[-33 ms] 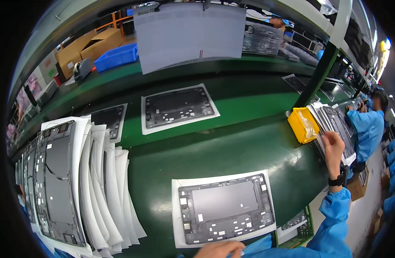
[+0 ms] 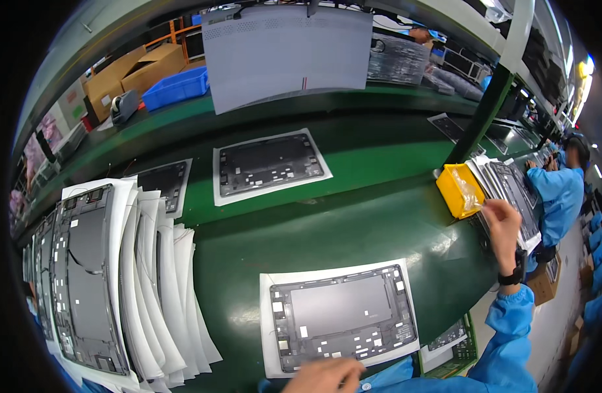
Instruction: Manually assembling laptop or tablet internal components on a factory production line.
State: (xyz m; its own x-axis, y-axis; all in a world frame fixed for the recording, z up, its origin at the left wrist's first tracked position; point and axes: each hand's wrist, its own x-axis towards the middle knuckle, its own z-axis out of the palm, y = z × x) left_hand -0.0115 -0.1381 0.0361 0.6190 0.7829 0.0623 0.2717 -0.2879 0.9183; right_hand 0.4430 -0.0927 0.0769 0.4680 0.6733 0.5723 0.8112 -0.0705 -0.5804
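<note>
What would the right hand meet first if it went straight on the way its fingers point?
Probably the yellow bin with clear plastic inside, just left of the right hand; depth is unclear, so it may pass over the rim.

Two tablet-like panels [image 2: 343, 304] [image 2: 268, 157] lie centrally, with one yellow bin [image 2: 450, 186], one blue tub [image 2: 176, 93] and one tape dispenser [image 2: 124, 107] around.

Dark grey rectangular tablet housing [image 2: 343, 304], faint fine print, too small to read, small white rectangular stickers [image 2: 303, 331] upon it, characters not legible, brown cardboard box [image 2: 114, 75], pale square label [image 2: 106, 100], lettering illegible.
</note>
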